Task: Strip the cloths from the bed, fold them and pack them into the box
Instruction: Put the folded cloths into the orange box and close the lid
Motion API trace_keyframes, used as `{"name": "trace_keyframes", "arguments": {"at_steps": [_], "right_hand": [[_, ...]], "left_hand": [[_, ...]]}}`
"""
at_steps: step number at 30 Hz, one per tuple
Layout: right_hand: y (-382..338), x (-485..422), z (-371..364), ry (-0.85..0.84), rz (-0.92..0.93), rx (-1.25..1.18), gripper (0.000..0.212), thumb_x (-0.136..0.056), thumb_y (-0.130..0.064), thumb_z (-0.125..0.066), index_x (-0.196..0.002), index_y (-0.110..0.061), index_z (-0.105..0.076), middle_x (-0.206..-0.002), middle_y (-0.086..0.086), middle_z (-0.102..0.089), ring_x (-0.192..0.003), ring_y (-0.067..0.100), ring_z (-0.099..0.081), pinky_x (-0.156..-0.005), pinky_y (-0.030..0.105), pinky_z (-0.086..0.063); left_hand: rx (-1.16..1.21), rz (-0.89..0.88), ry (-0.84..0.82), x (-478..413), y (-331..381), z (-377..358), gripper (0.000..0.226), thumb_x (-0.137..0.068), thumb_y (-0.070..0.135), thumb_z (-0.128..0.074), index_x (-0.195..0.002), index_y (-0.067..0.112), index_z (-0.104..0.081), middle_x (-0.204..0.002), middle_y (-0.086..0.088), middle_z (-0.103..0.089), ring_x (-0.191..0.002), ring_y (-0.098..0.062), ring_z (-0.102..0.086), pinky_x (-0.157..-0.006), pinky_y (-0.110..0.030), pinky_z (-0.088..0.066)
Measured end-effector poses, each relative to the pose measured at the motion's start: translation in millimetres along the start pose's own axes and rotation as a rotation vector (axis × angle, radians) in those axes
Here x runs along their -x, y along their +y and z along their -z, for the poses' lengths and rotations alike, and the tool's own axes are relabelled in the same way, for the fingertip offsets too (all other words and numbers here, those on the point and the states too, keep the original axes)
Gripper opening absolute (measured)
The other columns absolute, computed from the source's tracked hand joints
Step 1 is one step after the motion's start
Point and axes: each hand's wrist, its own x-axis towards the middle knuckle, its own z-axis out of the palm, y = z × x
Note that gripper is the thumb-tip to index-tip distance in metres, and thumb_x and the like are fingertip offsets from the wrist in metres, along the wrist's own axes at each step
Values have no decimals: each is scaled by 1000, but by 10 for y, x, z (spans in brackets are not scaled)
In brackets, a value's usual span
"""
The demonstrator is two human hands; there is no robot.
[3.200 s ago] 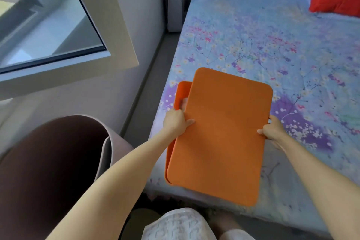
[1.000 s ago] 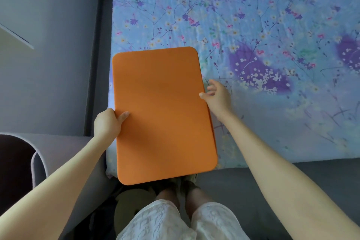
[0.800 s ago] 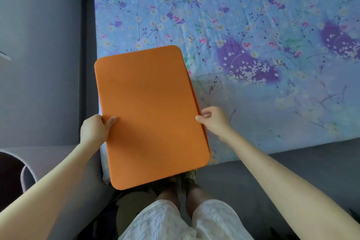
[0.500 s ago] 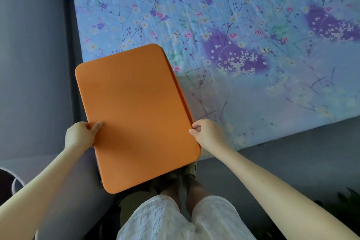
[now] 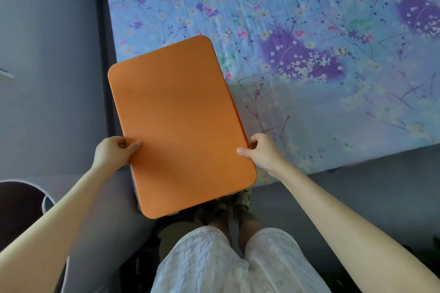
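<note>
Two hands hold a folded orange cloth (image 5: pixel 181 121), flat with rounded corners, above the near left corner of the bed (image 5: pixel 309 19), which is covered by a blue floral sheet. The cloth's lower end hangs out past the bed's near edge. The left hand (image 5: pixel 112 152) grips the cloth's left edge, thumb on top and fingers curled beneath. The right hand (image 5: pixel 262 152) pinches the right edge the same way. A grey rolled mat (image 5: pixel 109 200) lies left of the bed's corner.
</note>
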Motion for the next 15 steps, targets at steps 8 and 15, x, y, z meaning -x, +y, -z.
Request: {"name": "trace_keyframes", "arguments": {"at_steps": [8, 15], "right_hand": [[202, -28, 3, 20, 108, 75, 27, -85, -31, -69, -96, -9, -57, -98, 7, -62, -88, 21, -60, -74, 34, -50], [200, -15, -50, 22, 153, 66, 41, -85, -37, -67, -111, -6, -56, -109, 2, -53, -90, 15, -54, -75, 27, -44]], "left_hand": [[-58, -28, 75, 34, 112, -55, 43, -85, 35, -67, -84, -7, -62, -80, -19, -68, -69, -33, -66, -73, -43, -54], [-32, -27, 101, 173, 64, 85, 35, -86, 35, -66, -95, 2, -62, -90, -10, -65, -60, -23, -63, -56, -25, -45]]}}
